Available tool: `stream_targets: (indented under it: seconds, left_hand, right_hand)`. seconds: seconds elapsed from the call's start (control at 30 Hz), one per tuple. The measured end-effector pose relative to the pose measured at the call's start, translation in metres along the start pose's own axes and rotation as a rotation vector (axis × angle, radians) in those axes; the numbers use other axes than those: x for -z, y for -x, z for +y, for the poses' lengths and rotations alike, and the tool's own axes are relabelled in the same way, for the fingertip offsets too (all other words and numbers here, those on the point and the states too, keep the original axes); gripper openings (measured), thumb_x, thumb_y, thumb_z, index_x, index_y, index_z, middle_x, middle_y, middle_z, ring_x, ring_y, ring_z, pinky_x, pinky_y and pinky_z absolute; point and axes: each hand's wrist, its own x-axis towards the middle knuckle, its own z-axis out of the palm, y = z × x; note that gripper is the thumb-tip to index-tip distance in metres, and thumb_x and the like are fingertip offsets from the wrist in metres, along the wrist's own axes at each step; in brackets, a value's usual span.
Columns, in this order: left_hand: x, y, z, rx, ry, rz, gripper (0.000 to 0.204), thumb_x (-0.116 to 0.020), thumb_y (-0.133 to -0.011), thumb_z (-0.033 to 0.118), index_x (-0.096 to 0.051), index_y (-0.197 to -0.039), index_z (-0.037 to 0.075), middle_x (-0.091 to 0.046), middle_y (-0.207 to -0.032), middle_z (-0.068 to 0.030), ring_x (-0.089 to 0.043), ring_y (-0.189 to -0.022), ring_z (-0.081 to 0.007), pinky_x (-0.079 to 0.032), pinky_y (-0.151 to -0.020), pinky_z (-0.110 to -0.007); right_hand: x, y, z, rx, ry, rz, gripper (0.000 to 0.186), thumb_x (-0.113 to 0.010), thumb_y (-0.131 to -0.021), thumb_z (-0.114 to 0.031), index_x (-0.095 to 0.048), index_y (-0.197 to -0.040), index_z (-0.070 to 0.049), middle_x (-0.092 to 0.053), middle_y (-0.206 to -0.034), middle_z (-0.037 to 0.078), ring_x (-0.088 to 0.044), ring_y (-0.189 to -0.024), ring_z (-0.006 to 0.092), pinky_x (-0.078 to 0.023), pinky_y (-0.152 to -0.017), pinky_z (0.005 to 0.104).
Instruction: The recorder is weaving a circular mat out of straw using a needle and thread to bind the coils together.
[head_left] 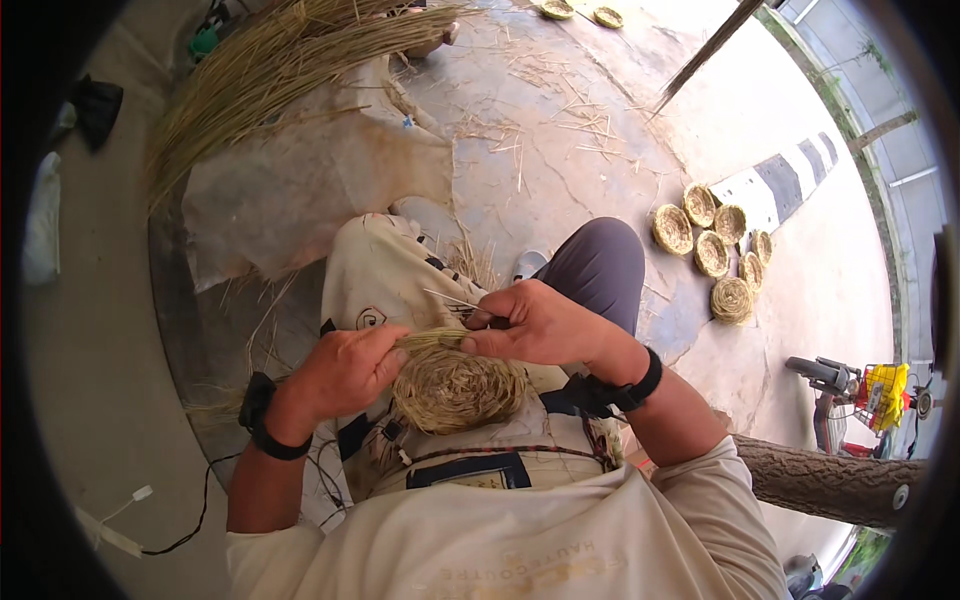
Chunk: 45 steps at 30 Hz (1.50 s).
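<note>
A round straw basket (458, 392) lies in my lap, its coiled, rough woven side facing up. My left hand (345, 370) is closed, thumb and forefinger pinching a bundle of straw strands (432, 340) along the basket's far edge. At the right end of that bundle, my right hand (540, 325) is closed too, its thumb pressing on the straw. A thin pale sliver (452, 298) juts out leftward from the right fingers; whether it is a straw or a needle I cannot tell. Beneath the basket, a pale patterned cloth (375, 270) covers my lap.
A large sheaf of long straw (290, 75) lies far left on a worn sheet (300, 190). Several finished straw baskets (712, 253) sit on the floor at right, near a striped board (780, 185). Loose straws (590, 125) litter the floor. A log (820, 480) lies at right.
</note>
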Motion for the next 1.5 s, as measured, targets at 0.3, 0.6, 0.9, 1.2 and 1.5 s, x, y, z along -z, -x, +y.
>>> stream_targets:
  seconds: [0.3, 0.6, 0.9, 1.2, 1.5]
  left_hand:
    - [-0.036, -0.009, 0.010, 0.008, 0.042, 0.162, 0.020, -0.064, -0.101, 0.014, -0.064, -0.117, 0.001, -0.072, -0.092, -0.0239, -0.071, -0.084, -0.0456, -0.056, -0.072, -0.052]
    - [-0.025, -0.020, 0.013, -0.211, -0.210, 0.216, 0.027, -0.061, -0.101, 0.013, -0.062, -0.125, 0.000, -0.072, -0.094, -0.0252, -0.072, -0.087, -0.0448, -0.057, -0.075, -0.050]
    - [-0.019, -0.004, -0.009, 0.083, 0.316, 0.113, 0.030, -0.063, -0.101, 0.017, -0.068, -0.121, -0.005, -0.073, -0.095, -0.0258, -0.072, -0.088, -0.0417, -0.058, -0.078, -0.044]
    - [-0.018, -0.003, -0.019, 0.295, 0.299, 0.190, 0.027, -0.069, -0.098, 0.020, -0.072, -0.111, -0.004, -0.073, -0.092, -0.0260, -0.074, -0.081, -0.0311, -0.057, -0.075, -0.040]
    - [0.047, 0.035, -0.065, 0.459, 0.011, 0.621, 0.026, -0.065, -0.101, 0.020, -0.070, -0.110, -0.004, -0.073, -0.087, -0.0244, -0.073, -0.077, -0.0330, -0.056, -0.072, -0.041]
  right_hand:
    - [0.001, 0.020, 0.025, -0.051, -0.186, 0.029, 0.031, -0.080, -0.099, -0.030, -0.076, -0.099, 0.001, -0.062, -0.075, -0.004, -0.054, -0.073, 0.0050, -0.046, -0.063, 0.0277]
    - [-0.016, -0.047, -0.034, 0.395, -0.504, 0.099, 0.025, -0.056, -0.108, -0.017, -0.068, -0.118, 0.003, -0.071, -0.103, 0.011, -0.070, -0.093, 0.0260, -0.057, -0.085, 0.0381]
    - [-0.068, -0.014, -0.034, 0.582, -0.101, -0.361, 0.022, -0.058, -0.106, -0.010, -0.068, -0.120, 0.003, -0.069, -0.126, 0.021, -0.066, -0.120, 0.0383, -0.053, -0.103, 0.0455]
    - [0.015, 0.034, -0.029, 0.448, 0.161, -0.091, 0.018, -0.061, -0.102, -0.004, -0.069, -0.115, 0.005, -0.067, -0.134, 0.023, -0.064, -0.126, 0.0391, -0.053, -0.105, 0.0450]
    - [0.202, 0.243, 0.057, -0.135, 1.024, 0.746, 0.051, -0.049, -0.085, 0.014, -0.062, -0.134, 0.007, -0.068, -0.098, 0.016, -0.069, -0.082, 0.0264, -0.056, -0.076, 0.0365]
